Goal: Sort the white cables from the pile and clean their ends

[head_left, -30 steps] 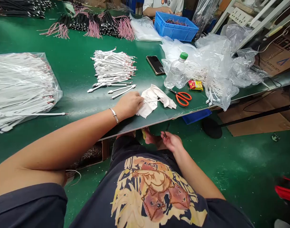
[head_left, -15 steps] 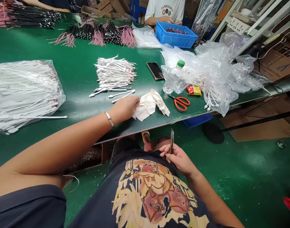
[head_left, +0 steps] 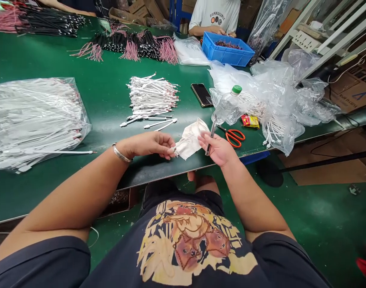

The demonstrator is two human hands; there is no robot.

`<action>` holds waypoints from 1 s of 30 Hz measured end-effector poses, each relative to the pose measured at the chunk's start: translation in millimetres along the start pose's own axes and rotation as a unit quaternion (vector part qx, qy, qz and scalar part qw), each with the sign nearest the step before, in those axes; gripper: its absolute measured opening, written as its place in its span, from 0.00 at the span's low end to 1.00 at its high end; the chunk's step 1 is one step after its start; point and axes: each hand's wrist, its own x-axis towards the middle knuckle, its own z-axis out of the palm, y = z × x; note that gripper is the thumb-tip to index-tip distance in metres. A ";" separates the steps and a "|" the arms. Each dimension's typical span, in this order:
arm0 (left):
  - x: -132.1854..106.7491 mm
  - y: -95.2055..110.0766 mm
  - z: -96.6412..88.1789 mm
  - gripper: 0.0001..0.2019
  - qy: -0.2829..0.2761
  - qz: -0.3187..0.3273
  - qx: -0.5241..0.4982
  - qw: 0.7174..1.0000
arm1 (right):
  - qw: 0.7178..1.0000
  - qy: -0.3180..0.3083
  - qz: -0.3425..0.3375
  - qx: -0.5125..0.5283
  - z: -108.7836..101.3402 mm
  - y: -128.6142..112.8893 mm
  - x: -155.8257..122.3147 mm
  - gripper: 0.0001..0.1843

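Note:
My left hand (head_left: 154, 145) pinches a small white cable end (head_left: 174, 149) between thumb and fingers; most of it is hidden. This pinch is at the left edge of a crumpled white cloth (head_left: 189, 139) on the table. In my right hand (head_left: 220, 149) is a slim utility knife (head_left: 212, 134), blade end pointing up and away from me, just right of the cloth. Beyond my left hand lies a pile of white cables (head_left: 153, 96), with a few loose ones at its near side. Orange-handled scissors (head_left: 235, 138) rest close to my right hand.
On the green table (head_left: 108, 100) stand a clear bottle (head_left: 226, 106), a phone (head_left: 201, 95) and a snack packet (head_left: 250, 121). A bag of white cables (head_left: 36, 120) lies left, plastic bags (head_left: 281, 96) right. Across sits a person (head_left: 215, 18) behind a blue bin (head_left: 227, 50).
My right hand has risen from my lap to above the table edge, bringing the knife beside the cloth. My left hand has drawn slightly nearer to me, its pinched fingers now showing.

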 end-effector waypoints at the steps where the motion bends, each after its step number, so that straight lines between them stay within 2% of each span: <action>1: -3.9 1.7 2.1 0.11 0.000 0.011 -0.012 1.000 | 1.000 0.023 -0.005 -0.003 -1.4 0.4 5.9 0.09; 3: -9.7 5.5 7.1 0.10 0.026 0.043 -0.031 0.998 | 0.997 0.057 -0.040 -0.024 -3.7 3.4 8.5 0.11; 5: -11.3 8.5 12.7 0.11 0.093 0.073 -0.035 0.992 | 0.991 0.060 -0.098 -0.072 -3.9 7.0 -0.2 0.16; 7: -8.9 9.4 18.2 0.11 0.158 0.092 -0.028 0.983 | 0.980 0.020 -0.139 -0.138 -1.5 9.0 -15.7 0.22; 9: -4.5 7.9 23.0 0.11 0.185 0.103 -0.015 0.977 | 0.972 -0.045 -0.132 -0.190 2.0 8.7 -32.2 0.24; 12: 1.5 3.2 28.2 0.11 0.191 0.117 0.010 0.975 | 0.960 -0.110 -0.090 -0.243 6.1 5.8 -49.1 0.22; 16: 4.6 -2.5 31.2 0.11 0.206 0.131 0.033 0.969 | 0.941 -0.145 -0.080 -0.295 7.3 3.7 -53.8 0.14; 18: 5.0 -4.0 31.7 0.11 0.210 0.123 0.038 0.969 | 0.938 -0.159 -0.068 -0.301 7.4 4.9 -52.5 0.14; 23: 6.3 -6.1 32.1 0.10 0.209 0.125 0.042 0.969 | 0.937 -0.180 -0.057 -0.295 9.4 11.1 -47.6 0.27; 26: 7.2 -7.5 31.3 0.09 0.212 0.128 0.034 0.968 | 0.929 -0.197 -0.057 -0.307 11.9 14.7 -43.2 0.23; 30: 7.3 -8.6 29.1 0.09 0.206 0.121 0.017 0.971 | 0.933 -0.178 -0.065 -0.306 17.9 14.5 -38.2 0.19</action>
